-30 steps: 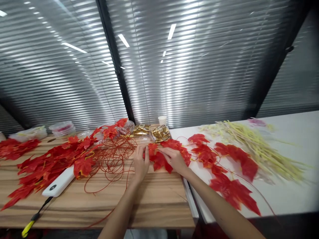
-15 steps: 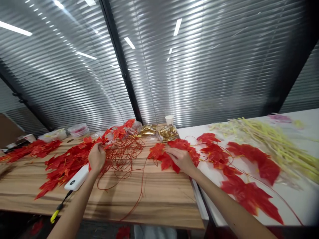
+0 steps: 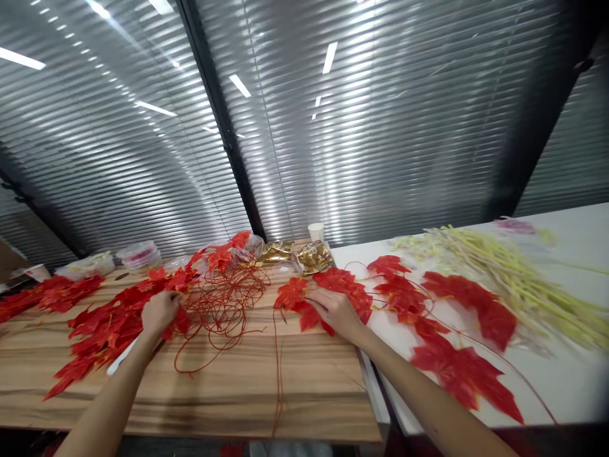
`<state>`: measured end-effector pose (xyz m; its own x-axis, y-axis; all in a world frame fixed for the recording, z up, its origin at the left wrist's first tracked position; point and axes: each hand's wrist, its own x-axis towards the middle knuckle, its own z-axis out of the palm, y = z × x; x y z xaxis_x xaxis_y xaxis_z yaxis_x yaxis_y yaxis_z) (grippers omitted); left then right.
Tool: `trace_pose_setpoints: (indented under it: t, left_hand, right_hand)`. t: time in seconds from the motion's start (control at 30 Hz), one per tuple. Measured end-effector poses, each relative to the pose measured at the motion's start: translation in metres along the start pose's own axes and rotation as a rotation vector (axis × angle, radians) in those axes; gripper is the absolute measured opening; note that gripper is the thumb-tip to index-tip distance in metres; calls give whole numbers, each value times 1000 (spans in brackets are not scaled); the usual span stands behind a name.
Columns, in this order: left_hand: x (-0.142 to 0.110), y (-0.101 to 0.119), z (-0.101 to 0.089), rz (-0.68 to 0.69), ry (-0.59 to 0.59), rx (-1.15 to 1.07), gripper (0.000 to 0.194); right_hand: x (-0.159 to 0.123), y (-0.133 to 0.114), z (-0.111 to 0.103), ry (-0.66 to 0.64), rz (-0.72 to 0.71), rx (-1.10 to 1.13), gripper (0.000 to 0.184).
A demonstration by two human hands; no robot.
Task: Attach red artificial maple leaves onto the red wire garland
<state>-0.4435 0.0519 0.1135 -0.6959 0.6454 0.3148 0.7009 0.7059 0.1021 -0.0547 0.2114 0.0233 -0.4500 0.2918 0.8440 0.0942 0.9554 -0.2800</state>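
My left hand (image 3: 159, 311) rests closed on a heap of red artificial maple leaves (image 3: 102, 320) at the left of the wooden table (image 3: 228, 393). What its fingers grip is hidden. My right hand (image 3: 335, 309) presses, fingers curled, on a string of red leaves (image 3: 342, 289) near the table's right end. A tangle of thin red wire (image 3: 223, 304) lies between my two hands. One strand of it runs down toward the front edge.
More red leaves on wire (image 3: 457, 343) and pale yellow-green stems (image 3: 514, 279) lie on the white table (image 3: 561, 374) at right. Gold foil bags (image 3: 304, 255), a small white cup (image 3: 315, 231) and clear plastic tubs (image 3: 137, 255) stand at the back by the blinds.
My left hand has left the leaves by my right hand and moved far left onto the leaf heap, now covering the white device. My right hand stays on the leaf string.
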Motion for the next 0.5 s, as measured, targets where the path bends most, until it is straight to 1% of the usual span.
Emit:
trace_pose_setpoints:
  t: [0.03, 0.07, 0.1, 0.13, 0.17, 0.2, 0.23, 0.27, 0.3, 0.33, 0.37, 0.4, 0.43, 0.5]
  left_hand:
    - [3, 4, -12, -78, 120, -44, 33]
    - [5, 10, -25, -167, 276, -109, 34]
    - [6, 18, -39, -218, 458, -189, 33]
    - [6, 28, -52, -238, 643, -284, 31]
    - [3, 41, -64, -220, 795, -385, 31]
    - [-3, 57, -73, -171, 909, -492, 32]
    - [-11, 76, -79, -98, 983, -591, 34]
    - [-22, 96, -82, -7, 1010, -668, 36]
    - [-35, 118, -81, 84, 983, -739, 35]
    - [-48, 139, -76, 175, 892, -827, 34]
    - [-61, 158, -67, 233, 765, -905, 33]
    - [-73, 176, -55, 266, 603, -977, 32]
    - [-83, 191, -42, 298, 414, -1055, 30]
    - [-97, 211, -11, 335, 66, -1208, 32]
  right_hand:
    - [0, 0, 0, 4, -1, -3, 19]
    - [0, 0, 1, 11, -1, -5, 18]
    - [1, 0, 1, 22, 1, -7, 17]
    - [1, 0, 2, 36, 3, -10, 16]
    - [1, 0, 2, 49, 4, -12, 15]
    - [0, 1, 3, 60, 4, -14, 15]
    - [0, 1, 3, 66, 3, -14, 15]
    - [-1, 1, 4, 69, 2, -12, 15]
    - [-2, 1, 4, 73, 1, -7, 16]
    - [-2, 1, 4, 76, 1, 1, 16]
    - [-3, 1, 4, 78, 0, 10, 16]
    - [-3, 0, 4, 80, 0, 18, 16]
    - [-2, 0, 3, 83, 1, 25, 16]
    - [-1, -2, 2, 100, 7, 40, 17]
